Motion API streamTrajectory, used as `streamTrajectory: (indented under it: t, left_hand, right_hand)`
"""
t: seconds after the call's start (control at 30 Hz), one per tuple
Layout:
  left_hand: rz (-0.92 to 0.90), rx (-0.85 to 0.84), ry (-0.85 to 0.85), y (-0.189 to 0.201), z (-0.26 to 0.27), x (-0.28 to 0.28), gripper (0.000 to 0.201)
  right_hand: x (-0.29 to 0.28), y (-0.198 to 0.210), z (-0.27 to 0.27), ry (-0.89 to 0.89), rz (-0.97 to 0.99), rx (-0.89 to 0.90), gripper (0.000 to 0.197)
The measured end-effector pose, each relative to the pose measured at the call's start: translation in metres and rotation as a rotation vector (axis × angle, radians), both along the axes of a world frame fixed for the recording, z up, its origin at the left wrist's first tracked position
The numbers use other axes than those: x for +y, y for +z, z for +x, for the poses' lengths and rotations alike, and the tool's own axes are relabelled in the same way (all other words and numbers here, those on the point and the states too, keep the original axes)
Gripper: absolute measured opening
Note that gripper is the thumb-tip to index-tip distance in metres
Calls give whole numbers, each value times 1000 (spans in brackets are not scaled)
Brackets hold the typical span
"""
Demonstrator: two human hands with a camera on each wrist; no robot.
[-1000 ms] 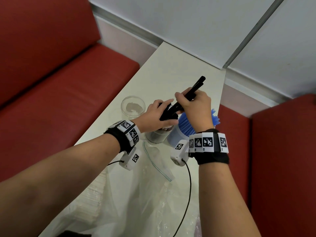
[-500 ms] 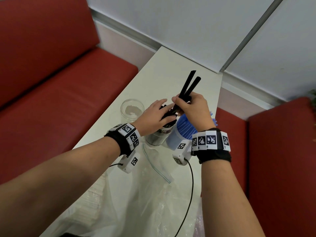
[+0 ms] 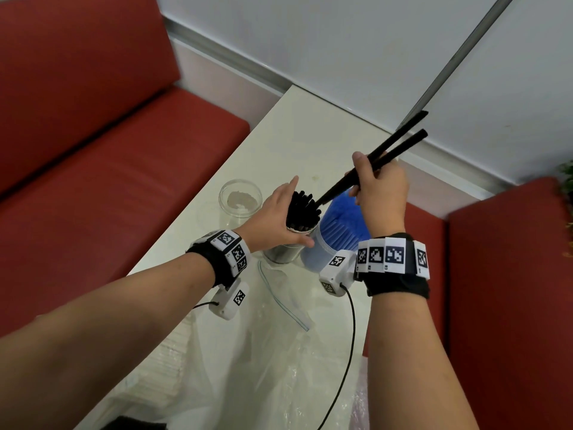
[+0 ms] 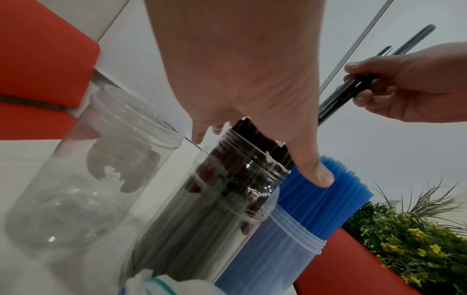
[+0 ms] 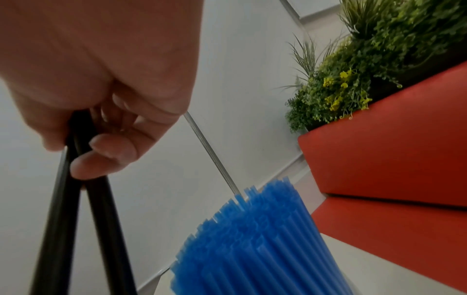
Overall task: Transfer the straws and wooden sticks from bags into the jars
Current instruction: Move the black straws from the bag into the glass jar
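Two black straws (image 3: 384,159) are pinched between the thumb and curled fingers of the right hand (image 3: 379,190). They are held slanted, lower ends aimed at the mouth of the middle jar (image 3: 283,243), presumably so they can be slid in among the black straws already packed there. The left hand (image 3: 273,218) is spread, fingers straight, and laid against the jar's rim and standing bundle, apparently to steady it and hold a gap. The held straws are matte black, straight, thin, splayed apart at the top. Beside it, a jar of blue straws (image 3: 341,225) is full; a clear jar (image 3: 240,200) holds no straws. Clear bags (image 3: 279,352) lie on the tabletop (image 3: 310,128).
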State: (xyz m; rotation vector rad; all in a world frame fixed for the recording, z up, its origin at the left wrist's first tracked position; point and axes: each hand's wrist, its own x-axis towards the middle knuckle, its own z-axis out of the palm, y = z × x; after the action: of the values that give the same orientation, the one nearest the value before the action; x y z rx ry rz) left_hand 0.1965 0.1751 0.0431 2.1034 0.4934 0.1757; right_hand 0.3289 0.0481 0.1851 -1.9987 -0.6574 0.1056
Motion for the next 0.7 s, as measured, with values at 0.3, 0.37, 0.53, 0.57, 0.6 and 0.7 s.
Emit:
streamTrajectory:
  t: [0.3, 0.37, 0.53, 0.57, 0.6, 0.7]
  left_hand:
    - [21, -37, 40, -12, 10, 4, 137]
    - [28, -23, 39, -14, 11, 5, 139]
    - [44, -12, 42, -13, 13, 7, 139]
    - [47, -14, 43, -13, 13, 6, 139]
    - [52, -16, 45, -12, 13, 6, 139]
    - [52, -21, 47, -9, 12, 4, 137]
  right_hand:
    - [11, -19, -20, 179, -246, 76, 26]
    - [18, -21, -18, 162, -214, 76, 25]
    - [29, -28, -11, 130, -128, 131, 25]
    - [28, -33, -13, 130, -127, 134, 25]
    - [25, -40, -16, 136, -131, 133, 25]
    - [12, -68, -32, 185, -183, 137, 16]
